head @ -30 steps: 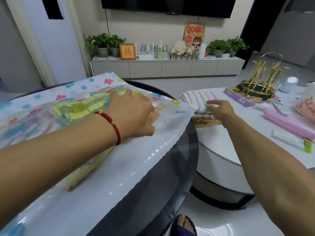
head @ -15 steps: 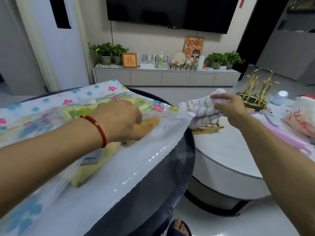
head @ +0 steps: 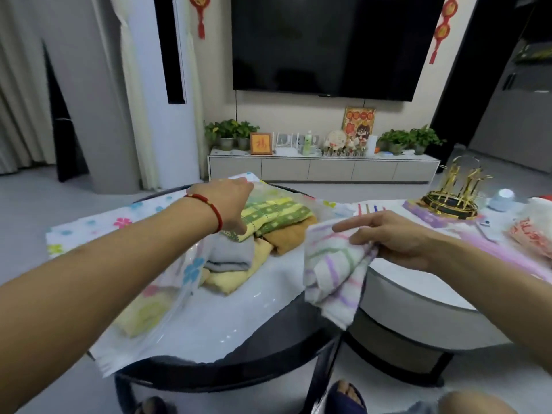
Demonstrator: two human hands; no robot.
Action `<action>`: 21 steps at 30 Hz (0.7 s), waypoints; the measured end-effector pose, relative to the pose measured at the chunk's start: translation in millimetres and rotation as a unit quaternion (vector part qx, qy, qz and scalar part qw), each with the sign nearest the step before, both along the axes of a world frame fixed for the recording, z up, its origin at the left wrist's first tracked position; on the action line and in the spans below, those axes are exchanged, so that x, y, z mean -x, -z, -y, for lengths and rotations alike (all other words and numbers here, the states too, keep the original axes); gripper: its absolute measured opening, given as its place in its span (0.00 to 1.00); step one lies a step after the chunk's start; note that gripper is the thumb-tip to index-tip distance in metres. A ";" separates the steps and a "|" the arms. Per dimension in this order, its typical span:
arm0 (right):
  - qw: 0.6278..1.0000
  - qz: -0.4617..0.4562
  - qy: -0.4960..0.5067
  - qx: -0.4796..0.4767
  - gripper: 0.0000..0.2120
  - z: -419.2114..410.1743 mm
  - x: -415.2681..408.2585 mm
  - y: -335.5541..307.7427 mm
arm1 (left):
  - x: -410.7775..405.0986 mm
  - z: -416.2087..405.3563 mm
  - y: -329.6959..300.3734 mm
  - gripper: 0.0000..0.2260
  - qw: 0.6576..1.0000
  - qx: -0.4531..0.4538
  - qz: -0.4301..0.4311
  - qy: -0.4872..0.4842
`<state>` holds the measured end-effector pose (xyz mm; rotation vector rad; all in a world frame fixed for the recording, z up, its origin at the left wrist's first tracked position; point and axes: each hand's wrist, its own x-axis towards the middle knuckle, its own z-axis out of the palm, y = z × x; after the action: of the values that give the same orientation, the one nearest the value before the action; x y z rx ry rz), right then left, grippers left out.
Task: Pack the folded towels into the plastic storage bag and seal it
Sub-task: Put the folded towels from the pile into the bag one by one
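A flower-printed plastic storage bag lies on a round dark glass table. My left hand holds its clear upper layer lifted, so the mouth gapes. Inside lie folded towels: a green-and-yellow checked one, an orange-brown one, a grey one and a pale yellow one. My right hand grips a white towel with pastel stripes, which hangs just right of the bag's mouth.
A white round table stands to the right, carrying another striped towel, a gold rack, a purple box and a red-printed bag. Beyond are a TV cabinet with plants and a wall TV. My feet show below.
My right hand has carried the striped towel from the white table over to the bag. My left hand has raised the bag's top layer, exposing the towels inside. The camera tilted up.
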<state>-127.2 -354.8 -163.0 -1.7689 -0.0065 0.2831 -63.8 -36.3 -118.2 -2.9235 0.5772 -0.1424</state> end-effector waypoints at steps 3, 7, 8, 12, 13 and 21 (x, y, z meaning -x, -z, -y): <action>0.999 0.018 -0.032 -0.033 0.15 -57.8 -20.4 3.9 | -1.2 -11.3 -22.3 0.39 1.000 0.001 0.018 -0.005; 0.975 0.064 0.034 -0.211 0.19 -134.5 -79.5 8.3 | -7.2 -21.1 -45.9 0.41 1.000 -0.016 0.019 -0.011; 0.959 0.069 0.064 -0.268 0.20 -150.9 -92.8 13.2 | -9.5 -23.0 -50.9 0.40 1.000 -0.018 0.018 -0.013; 0.975 0.013 0.074 -0.208 0.23 -203.3 -114.9 68.4 | -15.9 -28.2 -59.5 0.40 0.999 -0.023 0.022 -0.019; 0.986 -0.001 0.057 -0.157 0.24 -210.8 -116.2 83.6 | -16.3 -28.8 -59.0 0.41 0.999 -0.019 0.022 -0.021; 0.994 0.106 0.019 0.011 0.22 -168.9 -113.7 95.7 | -15.5 -19.4 -36.8 0.34 0.999 -0.006 0.035 -0.009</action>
<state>-13.5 -185.9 -258.6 -1.8114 -0.1227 0.0663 -48.4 -16.8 -81.4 -2.8989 0.5399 -0.2365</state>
